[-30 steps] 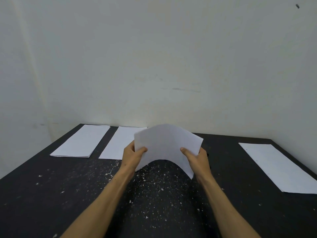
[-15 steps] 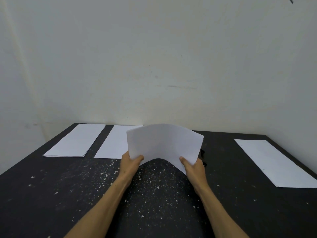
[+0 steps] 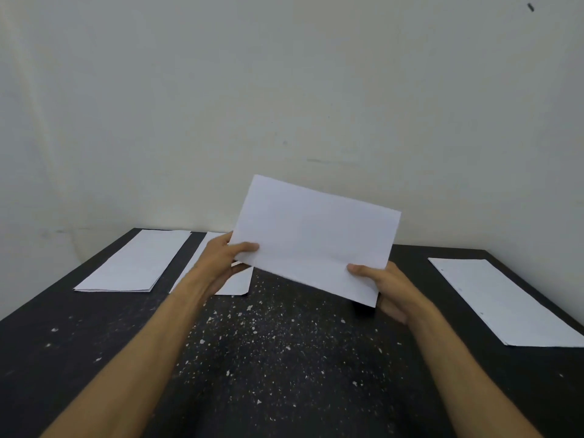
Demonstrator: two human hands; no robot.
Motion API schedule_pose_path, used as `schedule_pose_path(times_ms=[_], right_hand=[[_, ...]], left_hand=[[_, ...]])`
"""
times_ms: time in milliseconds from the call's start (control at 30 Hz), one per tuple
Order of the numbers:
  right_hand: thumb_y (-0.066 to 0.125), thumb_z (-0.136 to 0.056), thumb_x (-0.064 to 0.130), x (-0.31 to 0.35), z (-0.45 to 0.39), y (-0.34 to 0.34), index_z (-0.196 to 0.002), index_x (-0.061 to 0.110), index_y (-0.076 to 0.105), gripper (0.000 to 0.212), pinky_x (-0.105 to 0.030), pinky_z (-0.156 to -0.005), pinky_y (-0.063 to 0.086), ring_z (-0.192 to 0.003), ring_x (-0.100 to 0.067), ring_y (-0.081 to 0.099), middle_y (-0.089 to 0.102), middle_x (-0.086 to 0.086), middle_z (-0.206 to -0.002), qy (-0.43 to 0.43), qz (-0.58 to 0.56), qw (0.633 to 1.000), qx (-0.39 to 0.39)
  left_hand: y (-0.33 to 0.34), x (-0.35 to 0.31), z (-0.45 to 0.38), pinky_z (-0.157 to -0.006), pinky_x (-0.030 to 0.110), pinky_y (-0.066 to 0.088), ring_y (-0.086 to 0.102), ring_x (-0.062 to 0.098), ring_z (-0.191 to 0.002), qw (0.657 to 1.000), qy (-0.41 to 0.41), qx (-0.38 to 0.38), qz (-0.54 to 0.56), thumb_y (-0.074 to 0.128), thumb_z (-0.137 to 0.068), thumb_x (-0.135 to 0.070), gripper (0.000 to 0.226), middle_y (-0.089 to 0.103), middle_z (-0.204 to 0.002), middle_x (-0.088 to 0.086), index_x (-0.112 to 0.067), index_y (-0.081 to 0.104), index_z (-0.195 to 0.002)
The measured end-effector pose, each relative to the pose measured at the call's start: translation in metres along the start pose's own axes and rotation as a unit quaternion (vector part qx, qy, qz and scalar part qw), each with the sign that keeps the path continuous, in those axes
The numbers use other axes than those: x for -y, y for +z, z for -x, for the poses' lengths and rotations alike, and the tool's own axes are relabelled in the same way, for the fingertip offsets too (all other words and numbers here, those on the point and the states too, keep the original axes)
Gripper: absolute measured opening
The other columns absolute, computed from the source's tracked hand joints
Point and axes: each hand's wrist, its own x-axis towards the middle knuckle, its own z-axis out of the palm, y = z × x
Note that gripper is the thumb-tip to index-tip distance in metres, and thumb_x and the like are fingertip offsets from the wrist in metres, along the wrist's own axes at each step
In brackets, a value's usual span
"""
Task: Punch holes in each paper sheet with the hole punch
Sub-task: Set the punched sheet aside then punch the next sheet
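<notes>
Fingers: the left hand pinches the lower-left corner of the held sheet, thumb flat across the front and the other fingers hidden behind; the right hand holds the lower-right edge the same way, thumb on the front, fingers curled behind.

Held sheet: in the air above the middle of the black table, touching nothing but the two hands, its face turned toward the camera.

Long axis: runs left to right, tilted — the left end sits higher than the right, so the top edge slopes down toward the right.

Crease: a faint line runs parallel to the long edges in the lower part; the sheet looks folded, though I cannot tell how many layers.

Hole punch: not clearly visible; a small dark shape just under the sheet's lower-right corner may be it, but it is too hidden to say.

Doing the step well: my judgement — keep both corners pinched, bring the long axis level, then feed one edge squarely into the punch slot so the holes land evenly.

Other sheets: two lie flat at the far left, one at the right, each pointing away from the camera.
</notes>
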Motion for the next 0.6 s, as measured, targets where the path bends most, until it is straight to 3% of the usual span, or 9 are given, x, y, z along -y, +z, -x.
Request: schedule_pose_path(times_ms=[133,233,333,433,600], right_hand=[[0.078,-0.086,0.009,0.013,0.001,-0.007,-0.134,0.013,0.063,0.05,-0.032,-0.069,0.062,-0.11,-0.029,0.071,0.075,-0.01,-0.125,0.032,-0.078,0.996,-0.005],[0.076,-0.088,0.006,0.003,0.005,0.003,-0.134,0.01,0.063,0.047,-0.03,-0.061,0.062,-0.103,-0.029,0.071,0.074,-0.013,-0.124,0.057,-0.152,0.986,-0.021],[0.075,-0.089,0.004,-0.016,0.01,0.018,-0.132,0.009,0.063,0.045,-0.037,-0.07,0.065,-0.106,-0.032,0.074,0.077,-0.014,-0.12,0.074,-0.205,0.976,-0.024],[0.076,-0.089,0.006,-0.032,0.016,0.024,-0.136,0.01,0.061,0.049,-0.048,-0.084,0.065,-0.115,-0.037,0.071,0.075,-0.017,-0.122,0.088,-0.223,0.971,-0.019],[0.069,-0.094,0.011,-0.029,0.024,-0.009,-0.137,0.014,0.06,0.044,-0.047,-0.09,0.063,-0.12,-0.033,0.069,0.076,-0.013,-0.124,0.085,-0.225,0.97,-0.024]], left_hand=[[0.02,-0.015,-0.005,-0.088,0.028,0.06,0.072,0.016,-0.099,0.984,-0.003,0.03,0.178,0.07,-0.091,-0.005,0.031,0.075,-0.118,0.005,-0.01,0.069,-0.121],[0.052,-0.005,0.0,-0.094,0.032,0.059,0.073,0.017,-0.102,0.966,-0.019,0.056,0.252,0.065,-0.095,-0.007,0.026,0.076,-0.113,0.005,-0.013,0.065,-0.12],[0.091,0.015,0.008,-0.1,0.041,0.056,0.068,0.026,-0.116,0.962,-0.046,0.094,0.254,0.064,-0.096,-0.007,0.038,0.072,-0.126,0.01,-0.008,0.057,-0.134],[0.116,0.033,0.011,-0.107,0.05,0.05,0.066,0.031,-0.12,0.962,-0.074,0.083,0.251,0.064,-0.097,-0.005,0.037,0.071,-0.127,0.011,-0.008,0.059,-0.134],[0.113,0.031,0.0,-0.102,0.049,0.054,0.068,0.032,-0.118,0.964,-0.092,0.107,0.224,0.062,-0.098,-0.003,0.039,0.071,-0.128,0.011,-0.008,0.056,-0.137]])
